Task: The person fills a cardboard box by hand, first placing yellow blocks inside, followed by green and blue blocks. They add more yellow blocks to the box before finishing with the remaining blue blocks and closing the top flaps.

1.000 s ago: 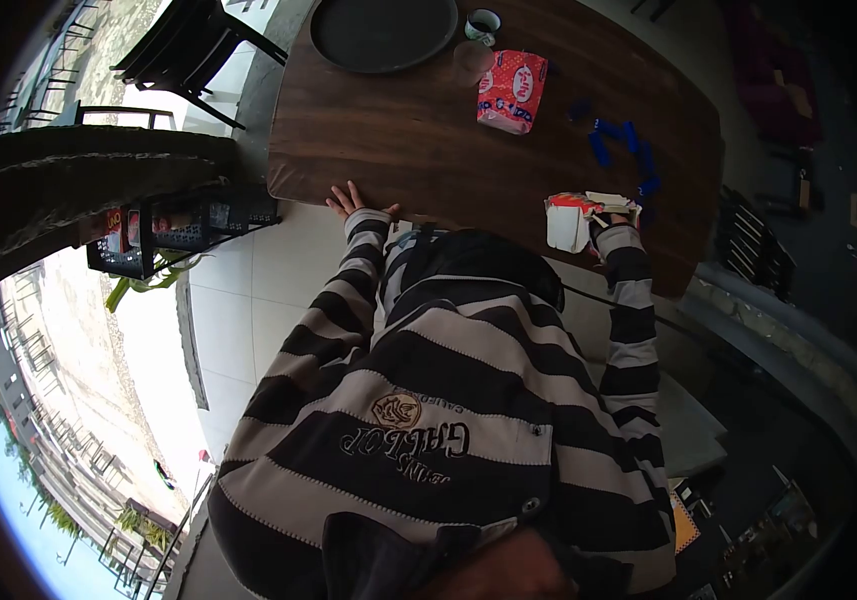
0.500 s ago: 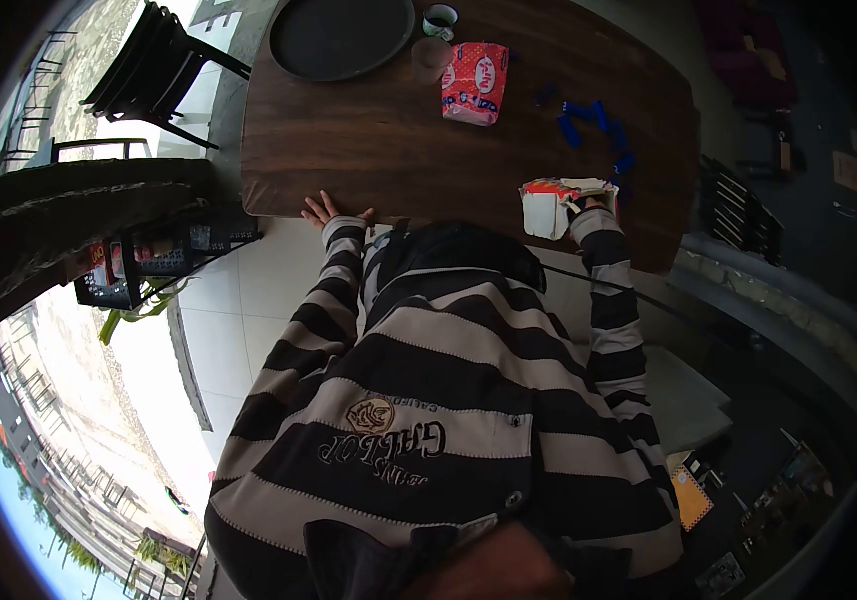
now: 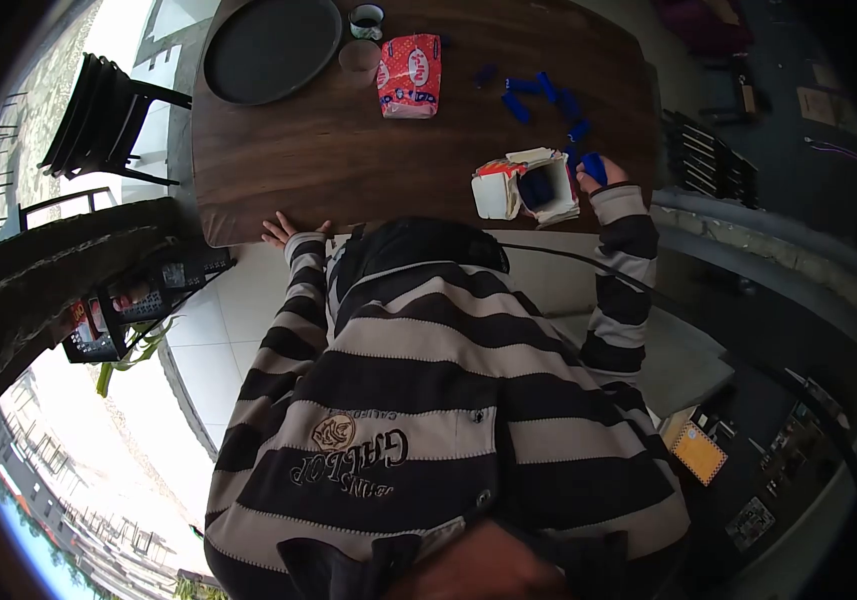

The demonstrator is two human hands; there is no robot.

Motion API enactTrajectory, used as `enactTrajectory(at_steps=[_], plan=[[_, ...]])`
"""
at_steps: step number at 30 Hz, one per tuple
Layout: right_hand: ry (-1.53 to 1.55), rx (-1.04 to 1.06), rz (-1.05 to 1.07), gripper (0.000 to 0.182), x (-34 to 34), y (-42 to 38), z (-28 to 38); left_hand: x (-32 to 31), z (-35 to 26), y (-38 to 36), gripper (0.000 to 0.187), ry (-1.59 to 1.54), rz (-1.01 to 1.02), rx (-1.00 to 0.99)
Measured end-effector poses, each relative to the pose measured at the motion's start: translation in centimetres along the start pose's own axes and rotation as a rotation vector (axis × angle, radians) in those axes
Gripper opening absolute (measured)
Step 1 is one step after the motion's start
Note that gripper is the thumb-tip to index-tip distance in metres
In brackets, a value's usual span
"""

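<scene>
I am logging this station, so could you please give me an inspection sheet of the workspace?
Surface: dark wooden table.
Job's things: open white carton with something blue inside; blue pieces scattered beyond it.
Clutter: round dark tray, mug, red packet.
Hands: right hand holds a blue piece; left hand flat on the table edge.
Cables: nothing seen.
Surroundings: black chair, tiled floor.

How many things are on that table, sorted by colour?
Blue pieces, loose on the table: about 6
Blue piece in the right hand: 1
Red packet: 1
White open box: 1
Dark round tray: 1
Cups: 2
Total: about 12
</scene>
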State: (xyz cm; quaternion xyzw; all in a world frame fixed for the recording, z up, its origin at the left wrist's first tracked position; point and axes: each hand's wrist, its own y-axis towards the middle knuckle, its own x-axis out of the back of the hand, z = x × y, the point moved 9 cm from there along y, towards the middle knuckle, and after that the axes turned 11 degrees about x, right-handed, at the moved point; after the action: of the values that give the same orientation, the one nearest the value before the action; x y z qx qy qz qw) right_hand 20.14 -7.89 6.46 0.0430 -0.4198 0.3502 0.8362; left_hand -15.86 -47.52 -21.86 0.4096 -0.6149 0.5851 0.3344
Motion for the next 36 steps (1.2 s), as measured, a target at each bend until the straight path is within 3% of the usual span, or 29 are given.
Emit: enactTrajectory(at_steps=[2, 3, 5, 6, 14, 18, 22, 24, 26, 29, 32, 35, 36], plan=[[-0.192, 0.093, 0.133, 0.017, -2.5, 0.6, -1.1, -0.3, 0.2, 0.1, 0.118, 0.032, 0.02, 0.022], [-0.039, 0.025, 0.196, 0.023, -5.1, 0.3, -3.2, -0.3, 0.0, 0.3, 0.118, 0.029, 0.018, 0.022], [-0.573, 0.287, 0.211, 0.029, -9.9, 1.2, -6.5, -0.5, 0.2, 0.3, 0.118, 0.031, 0.019, 0.022], [-0.695, 0.312, 0.24, 0.03, -11.6, 1.7, -6.9, -0.4, 0.1, 0.2, 0.118, 0.033, 0.021, 0.024], [-0.611, 0.121, 0.355, 0.038, -9.0, 0.8, -2.7, 0.2, -0.2, -0.3, 0.117, 0.077, 0.002, 0.053], [-0.364, 0.024, 0.228, 0.043, -4.5, 0.0, -0.6, 0.2, -0.2, -0.5, 0.116, 0.06, 0.023, 0.048], [0.031, -0.149, -0.194, 0.046, -0.7, 0.6, -4.3, 0.2, -0.3, -0.4, 0.115, 0.073, 0.002, 0.045], [-0.268, 0.226, -0.236, 0.049, -1.0, 0.4, -3.4, 0.3, -0.3, -0.3, 0.115, 0.067, 0.008, 0.039], [-0.377, 0.271, -0.362, 0.048, -0.9, -0.1, -3.6, 0.1, -0.2, -0.3, 0.115, 0.061, 0.016, 0.041], [-0.457, 0.288, -0.263, 0.047, -0.5, -1.0, 3.0, 0.1, -0.2, -0.4, 0.116, 0.047, 0.021, 0.04], [-0.151, 0.044, -0.168, 0.043, -1.6, -1.2, 1.7, 0.3, -0.3, -0.5, 0.116, 0.055, 0.017, 0.047], [-0.392, 0.171, -0.287, 0.04, -2.5, -1.1, 0.6, 0.4, -0.4, -0.6, 0.117, 0.082, 0.039, 0.058], [-0.436, 0.109, -0.23, 0.04, -3.7, -0.5, -1.2, 0.4, -0.4, -0.5, 0.117, 0.078, 0.038, 0.062]])
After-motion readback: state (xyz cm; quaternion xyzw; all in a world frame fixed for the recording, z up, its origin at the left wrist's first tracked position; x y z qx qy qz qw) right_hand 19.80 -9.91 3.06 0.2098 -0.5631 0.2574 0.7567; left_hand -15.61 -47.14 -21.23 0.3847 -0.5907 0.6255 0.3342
